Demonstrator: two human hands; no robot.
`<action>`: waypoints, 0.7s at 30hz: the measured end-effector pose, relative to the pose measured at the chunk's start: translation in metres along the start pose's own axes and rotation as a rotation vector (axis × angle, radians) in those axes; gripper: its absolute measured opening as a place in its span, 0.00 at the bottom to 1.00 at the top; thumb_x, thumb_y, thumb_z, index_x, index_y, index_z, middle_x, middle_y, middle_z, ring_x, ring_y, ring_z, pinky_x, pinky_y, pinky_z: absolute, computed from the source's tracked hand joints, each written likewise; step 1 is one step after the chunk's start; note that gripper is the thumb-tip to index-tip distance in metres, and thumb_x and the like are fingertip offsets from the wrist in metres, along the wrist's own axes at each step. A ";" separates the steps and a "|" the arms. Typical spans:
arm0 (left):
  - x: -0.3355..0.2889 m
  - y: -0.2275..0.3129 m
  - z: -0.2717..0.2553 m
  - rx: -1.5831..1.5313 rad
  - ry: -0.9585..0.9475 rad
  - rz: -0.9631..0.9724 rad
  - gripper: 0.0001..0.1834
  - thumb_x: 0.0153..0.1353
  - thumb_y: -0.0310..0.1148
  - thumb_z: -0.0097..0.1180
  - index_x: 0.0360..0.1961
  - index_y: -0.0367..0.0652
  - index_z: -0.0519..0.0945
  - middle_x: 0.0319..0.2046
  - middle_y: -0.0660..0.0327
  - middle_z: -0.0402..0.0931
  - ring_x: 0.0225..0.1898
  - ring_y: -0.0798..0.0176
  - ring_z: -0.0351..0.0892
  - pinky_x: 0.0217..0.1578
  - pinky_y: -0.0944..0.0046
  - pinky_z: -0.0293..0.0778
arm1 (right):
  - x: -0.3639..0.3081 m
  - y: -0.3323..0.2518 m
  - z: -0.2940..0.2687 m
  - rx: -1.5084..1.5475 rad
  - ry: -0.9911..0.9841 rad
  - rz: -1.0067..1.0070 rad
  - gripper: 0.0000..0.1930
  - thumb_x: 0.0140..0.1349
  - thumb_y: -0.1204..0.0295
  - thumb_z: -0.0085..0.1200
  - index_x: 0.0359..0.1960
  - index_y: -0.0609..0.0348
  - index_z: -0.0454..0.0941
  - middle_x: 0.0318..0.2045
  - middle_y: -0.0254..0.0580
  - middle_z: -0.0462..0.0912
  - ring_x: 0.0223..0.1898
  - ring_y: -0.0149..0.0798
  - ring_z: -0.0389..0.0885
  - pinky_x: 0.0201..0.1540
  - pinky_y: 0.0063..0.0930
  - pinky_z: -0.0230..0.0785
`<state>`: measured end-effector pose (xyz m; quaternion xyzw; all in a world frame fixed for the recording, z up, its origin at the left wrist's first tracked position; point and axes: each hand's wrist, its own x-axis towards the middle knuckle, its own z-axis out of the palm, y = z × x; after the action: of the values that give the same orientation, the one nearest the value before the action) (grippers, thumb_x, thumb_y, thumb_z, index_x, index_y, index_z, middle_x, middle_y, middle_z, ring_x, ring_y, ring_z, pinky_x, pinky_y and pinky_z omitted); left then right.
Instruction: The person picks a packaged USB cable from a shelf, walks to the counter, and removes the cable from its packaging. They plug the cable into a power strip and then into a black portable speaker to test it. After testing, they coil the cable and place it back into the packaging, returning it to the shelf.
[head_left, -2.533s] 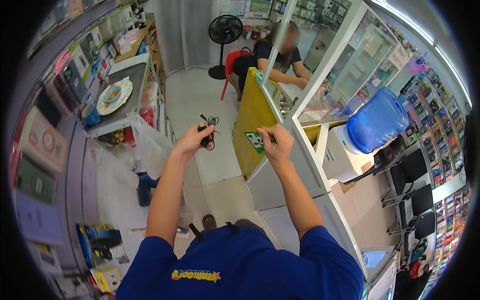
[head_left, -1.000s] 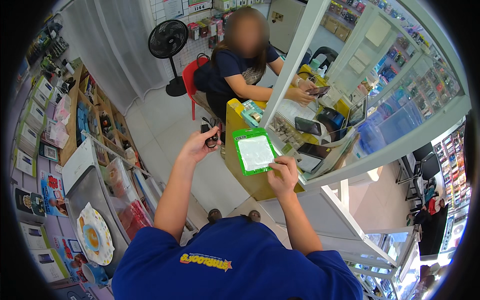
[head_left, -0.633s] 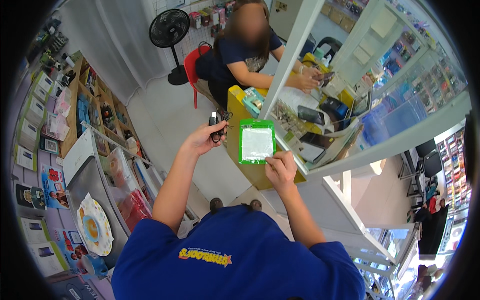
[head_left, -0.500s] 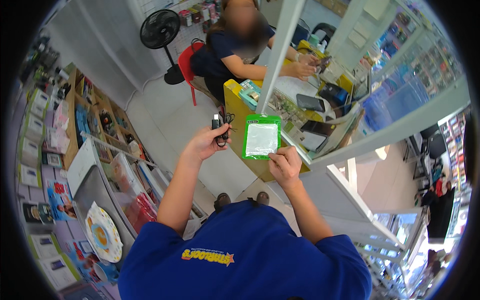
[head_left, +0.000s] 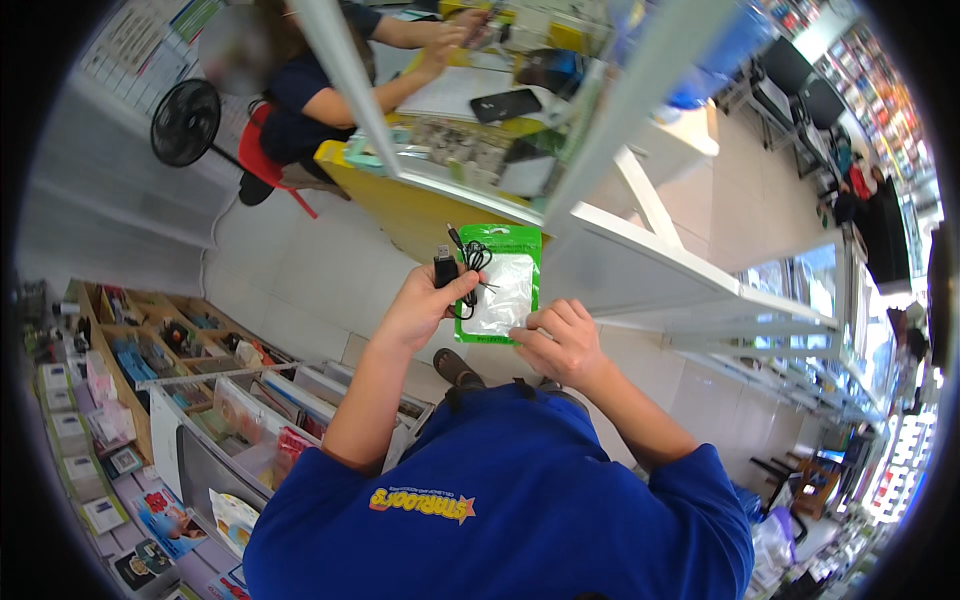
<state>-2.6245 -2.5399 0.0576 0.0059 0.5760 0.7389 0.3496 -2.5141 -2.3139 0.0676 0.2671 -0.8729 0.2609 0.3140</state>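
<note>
My left hand (head_left: pixel 425 305) is closed on a coiled black USB cable (head_left: pixel 474 258), its metal plug pointing up and a thin jack end sticking out above the coil. Just behind the cable hangs a green-edged plastic pouch (head_left: pixel 508 290) with a clear window and a hang hole at its top. My right hand (head_left: pixel 560 342) pinches the pouch by its lower right corner. The coil overlaps the pouch's left side. The pouch looks flat, and its seal cannot be made out.
A co-worker in a dark top (head_left: pixel 310 85) sits on a red chair beyond a glass-sided counter (head_left: pixel 560 205). Phones lie on that counter. To my left are a wooden compartment tray (head_left: pixel 150 345) and clear-fronted drawers (head_left: pixel 250 410). A black fan (head_left: pixel 186 122) stands at far left.
My hands have come together, so the cable now overlaps the pouch instead of being apart from it. The view has turned to the right, shifting the counter and co-worker leftward.
</note>
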 end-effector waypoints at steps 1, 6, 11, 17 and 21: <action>-0.002 -0.005 0.025 0.102 0.000 0.055 0.11 0.70 0.36 0.68 0.40 0.39 0.86 0.33 0.69 0.83 0.34 0.73 0.78 0.38 0.67 0.73 | -0.012 -0.004 -0.025 0.032 -0.039 0.060 0.16 0.47 0.73 0.74 0.40 0.53 0.86 0.34 0.33 0.80 0.33 0.38 0.78 0.34 0.29 0.68; -0.005 -0.046 0.189 0.336 -0.109 0.110 0.10 0.68 0.34 0.70 0.36 0.38 0.85 0.30 0.71 0.81 0.32 0.77 0.74 0.34 0.71 0.70 | -0.100 0.012 -0.156 -0.078 0.087 0.233 0.18 0.52 0.71 0.73 0.46 0.54 0.87 0.36 0.33 0.82 0.36 0.38 0.80 0.38 0.29 0.69; 0.016 -0.103 0.409 0.351 -0.392 0.018 0.10 0.68 0.34 0.70 0.35 0.38 0.86 0.29 0.71 0.80 0.32 0.77 0.72 0.34 0.70 0.69 | -0.234 0.046 -0.309 -0.435 0.199 0.222 0.19 0.50 0.75 0.64 0.47 0.63 0.86 0.36 0.35 0.82 0.34 0.36 0.81 0.34 0.32 0.72; 0.026 -0.166 0.663 0.505 -0.896 0.162 0.07 0.64 0.29 0.72 0.36 0.37 0.86 0.31 0.68 0.82 0.34 0.75 0.77 0.36 0.69 0.72 | -0.379 0.026 -0.487 0.002 0.617 0.976 0.07 0.65 0.72 0.67 0.34 0.63 0.83 0.25 0.38 0.81 0.26 0.33 0.78 0.28 0.28 0.69; 0.038 -0.216 0.811 0.524 -1.296 0.425 0.06 0.60 0.23 0.73 0.35 0.37 0.86 0.33 0.63 0.84 0.34 0.73 0.79 0.35 0.67 0.74 | -0.469 0.022 -0.586 1.120 1.093 1.191 0.05 0.68 0.74 0.65 0.37 0.64 0.85 0.28 0.32 0.84 0.28 0.28 0.80 0.28 0.22 0.68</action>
<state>-2.2091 -1.8126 0.1304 0.6373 0.3980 0.4767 0.4564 -1.9786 -1.7913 0.1291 -0.2638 -0.3494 0.8403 0.3197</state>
